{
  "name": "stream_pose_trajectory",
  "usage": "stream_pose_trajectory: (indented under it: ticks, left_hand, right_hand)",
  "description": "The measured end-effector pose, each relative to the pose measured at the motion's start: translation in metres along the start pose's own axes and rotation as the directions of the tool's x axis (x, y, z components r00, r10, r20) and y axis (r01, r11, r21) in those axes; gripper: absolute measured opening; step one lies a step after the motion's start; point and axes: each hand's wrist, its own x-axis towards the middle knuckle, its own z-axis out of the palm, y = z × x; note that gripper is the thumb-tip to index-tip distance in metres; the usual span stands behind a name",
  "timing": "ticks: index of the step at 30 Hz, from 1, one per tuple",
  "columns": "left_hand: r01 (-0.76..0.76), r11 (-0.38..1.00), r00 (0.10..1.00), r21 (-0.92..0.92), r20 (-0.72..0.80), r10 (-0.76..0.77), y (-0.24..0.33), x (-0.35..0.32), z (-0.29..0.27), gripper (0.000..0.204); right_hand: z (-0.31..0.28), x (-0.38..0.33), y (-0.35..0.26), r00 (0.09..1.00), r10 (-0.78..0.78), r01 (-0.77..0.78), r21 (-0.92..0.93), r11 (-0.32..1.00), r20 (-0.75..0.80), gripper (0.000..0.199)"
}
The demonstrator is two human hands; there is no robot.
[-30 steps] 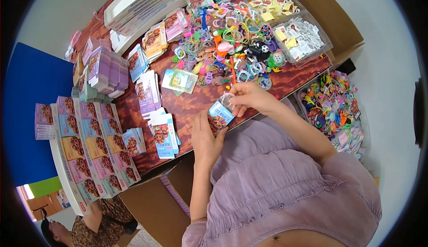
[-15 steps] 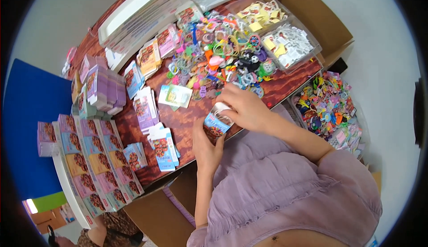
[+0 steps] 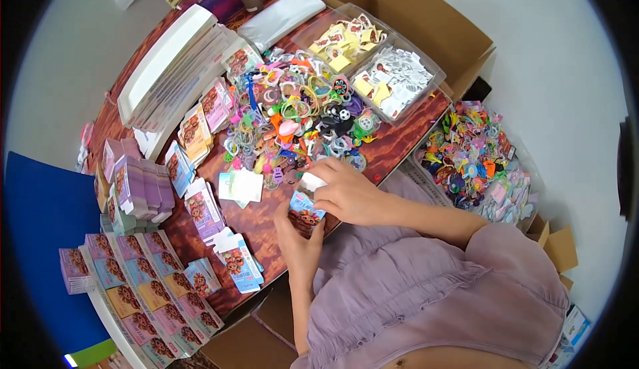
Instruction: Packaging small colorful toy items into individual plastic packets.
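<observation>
My left hand (image 3: 297, 244) holds a small blue printed box (image 3: 304, 209) from below, near the front edge of the reddish-brown table (image 3: 266, 226). My right hand (image 3: 347, 192) is over the top of that box, fingers closed on its white open flap. Just beyond my hands lies a heap of colourful plastic rings and small toys (image 3: 293, 116). A few flat cards (image 3: 241, 186) lie left of the box.
Flat unfolded boxes (image 3: 200, 209) and stacks of purple folded boxes (image 3: 136, 189) lie on the left, filled boxes in rows (image 3: 140, 289) at lower left. Clear trays of stickers (image 3: 373, 69) sit at the back, a bin of toys (image 3: 476, 159) on the right, a cardboard carton (image 3: 413, 16) behind.
The view has shifted. Both hands stay on the small box, and my right hand has moved from beside it onto its top flap.
</observation>
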Motion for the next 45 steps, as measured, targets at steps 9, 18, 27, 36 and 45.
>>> stream_pose_trajectory:
  ticks: [9,18,27,36,45]
  left_hand:
    - [0.028,0.998,0.999,-0.055,-0.016,-0.029,0.006,0.008,0.003,0.069]
    - [-0.035,0.999,0.998,-0.007,-0.045,0.035,0.001,0.005,0.006,0.073]
    - [0.070,0.997,0.997,-0.037,-0.039,-0.071,0.006,0.005,0.001,0.077]
    - [-0.083,0.979,0.996,0.184,-0.014,0.087,0.005,0.009,0.000,0.072]
    - [-0.048,0.981,0.998,0.189,-0.025,0.054,0.001,0.004,0.001,0.073]
  right_hand:
    - [-0.020,0.004,0.016,0.991,0.133,-0.136,0.392,0.910,0.034,0.027]
    - [-0.019,0.000,0.004,0.987,0.106,-0.137,0.284,0.949,0.121,0.018]
    - [-0.030,0.006,0.019,0.999,0.030,-0.015,0.539,0.842,-0.020,0.010]
    - [-0.115,-0.002,0.147,0.738,0.421,-0.591,-0.204,0.780,-0.528,0.011]
    - [-0.113,0.005,0.174,0.711,0.582,-0.543,0.217,0.811,-0.394,0.014]
